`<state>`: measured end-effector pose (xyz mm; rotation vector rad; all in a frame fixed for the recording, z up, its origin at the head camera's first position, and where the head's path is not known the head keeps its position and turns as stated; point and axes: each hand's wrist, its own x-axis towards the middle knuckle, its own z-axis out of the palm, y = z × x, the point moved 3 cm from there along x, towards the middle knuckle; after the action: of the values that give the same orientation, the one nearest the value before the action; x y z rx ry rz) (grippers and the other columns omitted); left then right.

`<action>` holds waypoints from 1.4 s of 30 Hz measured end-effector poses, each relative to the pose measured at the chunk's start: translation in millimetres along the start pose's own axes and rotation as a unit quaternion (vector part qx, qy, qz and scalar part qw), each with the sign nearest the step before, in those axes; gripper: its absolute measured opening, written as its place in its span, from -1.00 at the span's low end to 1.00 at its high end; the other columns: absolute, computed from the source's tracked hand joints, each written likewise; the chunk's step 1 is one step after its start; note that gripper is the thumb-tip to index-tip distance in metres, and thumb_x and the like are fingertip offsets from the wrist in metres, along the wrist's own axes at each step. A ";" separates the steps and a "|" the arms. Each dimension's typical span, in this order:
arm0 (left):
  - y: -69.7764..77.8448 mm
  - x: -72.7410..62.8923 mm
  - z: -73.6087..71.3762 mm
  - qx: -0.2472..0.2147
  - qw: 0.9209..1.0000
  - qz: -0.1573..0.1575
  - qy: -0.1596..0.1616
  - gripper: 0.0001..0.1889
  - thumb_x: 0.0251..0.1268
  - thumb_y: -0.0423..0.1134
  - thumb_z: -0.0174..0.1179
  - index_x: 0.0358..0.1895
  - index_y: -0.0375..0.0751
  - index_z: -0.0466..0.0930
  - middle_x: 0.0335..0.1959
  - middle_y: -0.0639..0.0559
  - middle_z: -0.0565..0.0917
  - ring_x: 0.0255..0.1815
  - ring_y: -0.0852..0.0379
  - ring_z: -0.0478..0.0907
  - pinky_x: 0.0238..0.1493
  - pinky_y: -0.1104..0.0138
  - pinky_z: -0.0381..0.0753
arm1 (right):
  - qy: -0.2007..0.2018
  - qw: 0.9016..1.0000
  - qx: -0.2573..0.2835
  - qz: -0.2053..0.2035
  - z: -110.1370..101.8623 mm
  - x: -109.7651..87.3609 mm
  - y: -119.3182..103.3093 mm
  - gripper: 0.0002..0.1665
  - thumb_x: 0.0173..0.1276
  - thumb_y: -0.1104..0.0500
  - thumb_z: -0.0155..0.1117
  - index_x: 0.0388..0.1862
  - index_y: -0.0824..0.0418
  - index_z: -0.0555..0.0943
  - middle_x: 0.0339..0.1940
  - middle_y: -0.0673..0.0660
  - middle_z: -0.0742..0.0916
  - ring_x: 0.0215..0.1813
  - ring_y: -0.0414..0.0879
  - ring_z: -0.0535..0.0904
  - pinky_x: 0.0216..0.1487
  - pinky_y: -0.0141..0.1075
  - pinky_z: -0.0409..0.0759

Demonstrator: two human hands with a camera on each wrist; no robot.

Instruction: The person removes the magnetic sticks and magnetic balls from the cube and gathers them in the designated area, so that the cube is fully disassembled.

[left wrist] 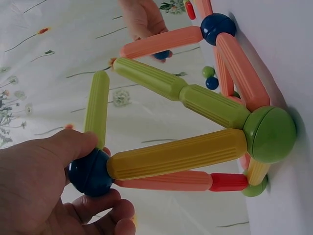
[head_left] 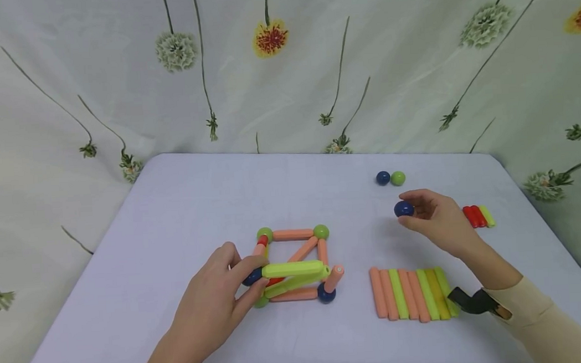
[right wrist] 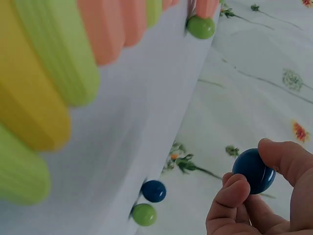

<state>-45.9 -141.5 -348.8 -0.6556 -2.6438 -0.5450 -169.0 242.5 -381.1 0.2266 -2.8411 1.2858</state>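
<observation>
My left hand [head_left: 210, 300] pinches a dark blue ball [left wrist: 91, 172] at the raised corner of a structure of building rods and balls. From that ball, a yellow rod [left wrist: 178, 153] slopes down to a green ball [left wrist: 270, 133] on the table. A yellow-green rod [head_left: 293, 268] also juts out from it, its far end free. At the structure's near right corner, a pink rod [head_left: 334, 279] leans up from another blue ball [head_left: 326, 293]. Over the table on the right, my right hand [head_left: 440, 222] holds a loose blue ball [head_left: 404, 209] between thumb and fingers.
A row of pink, yellow-green and yellow rods [head_left: 411, 295] lies near my right forearm. Short red and yellow-green rods [head_left: 478, 216] lie farther right. A blue ball [head_left: 383, 178] and a green ball [head_left: 398, 178] sit near the table's back edge, before a flowered cloth [head_left: 284, 82].
</observation>
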 end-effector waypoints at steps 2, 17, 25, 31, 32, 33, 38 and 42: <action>-0.6 -0.6 0.0 -0.002 1.000 0.002 0.003 -0.67 0.11 -0.10 0.44 -0.05 0.14 0.61 -0.42 0.22 0.18 -0.48 0.31 0.12 -0.60 0.51 0.18 | 0.008 1.000 -0.006 0.024 -6.1 8.1 10.5 -0.48 0.30 0.08 0.39 0.19 0.20 0.53 -0.03 0.20 0.64 -0.10 0.05 0.50 -0.24 -0.48 0.57; -4.0 -3.2 -1.8 0.001 1.000 0.013 0.011 -0.67 0.10 -0.12 0.43 -0.04 0.10 0.65 -0.40 0.25 0.17 -0.45 0.34 0.12 -0.54 0.53 0.19 | 0.021 0.989 -0.034 0.141 -20.2 78.2 75.4 -0.35 0.31 0.05 0.34 0.26 0.35 0.43 0.17 0.36 0.51 0.12 0.22 0.43 0.02 0.00 0.54; -3.7 -5.1 -1.7 -0.008 1.000 0.016 0.009 -0.65 0.09 -0.12 0.44 -0.03 0.13 0.63 -0.39 0.27 0.19 -0.44 0.35 0.13 -0.53 0.54 0.20 | 0.004 0.987 -0.038 0.159 -15.1 101.0 95.0 -0.37 0.33 0.18 0.28 0.33 0.37 0.39 0.22 0.42 0.49 0.21 0.29 0.40 0.21 0.13 0.39; -3.9 -7.4 -1.6 -0.011 0.999 0.031 0.020 -0.68 0.14 -0.10 0.41 -0.02 0.14 0.62 -0.38 0.27 0.20 -0.43 0.35 0.15 -0.51 0.54 0.22 | 0.003 0.984 -0.051 0.170 -12.7 111.0 96.6 -0.37 0.36 0.21 0.25 0.36 0.38 0.35 0.26 0.43 0.46 0.24 0.31 0.38 0.24 0.15 0.36; -4.0 -7.6 -1.7 -0.010 0.999 0.033 0.021 -0.68 0.14 -0.10 0.40 -0.02 0.13 0.62 -0.38 0.27 0.20 -0.43 0.35 0.15 -0.51 0.54 0.22 | 0.003 0.984 -0.052 0.169 -12.5 112.6 95.8 -0.36 0.36 0.22 0.26 0.37 0.38 0.35 0.26 0.43 0.46 0.24 0.31 0.38 0.24 0.15 0.36; -4.1 -7.6 -1.9 -0.010 0.999 0.034 0.022 -0.69 0.15 -0.10 0.40 -0.02 0.13 0.62 -0.38 0.27 0.20 -0.42 0.35 0.15 -0.51 0.54 0.22 | 0.004 0.985 -0.052 0.167 -12.5 114.0 94.7 -0.36 0.36 0.22 0.26 0.37 0.39 0.34 0.27 0.43 0.46 0.23 0.31 0.39 0.24 0.14 0.36; -4.6 -5.9 -1.9 -0.009 0.999 0.035 0.023 -0.68 0.13 -0.11 0.41 -0.02 0.14 0.62 -0.37 0.27 0.22 -0.41 0.35 0.17 -0.50 0.54 0.23 | 0.014 0.984 -0.052 0.167 -13.8 118.8 92.2 -0.35 0.37 0.22 0.25 0.39 0.36 0.33 0.29 0.42 0.44 0.24 0.30 0.36 0.24 0.15 0.35; -5.4 -3.9 -1.2 -0.011 0.999 0.042 0.031 -0.70 0.15 -0.10 0.39 -0.03 0.13 0.62 -0.37 0.26 0.23 -0.41 0.34 0.18 -0.50 0.54 0.24 | 0.013 0.984 -0.054 0.168 -14.2 121.2 93.4 -0.33 0.38 0.22 0.25 0.41 0.34 0.31 0.32 0.42 0.42 0.27 0.31 0.34 0.26 0.15 0.34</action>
<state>-45.2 -147.8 -351.0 -0.7408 -2.5442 -0.5615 -302.5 298.7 -432.5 -0.2806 -3.0068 1.1573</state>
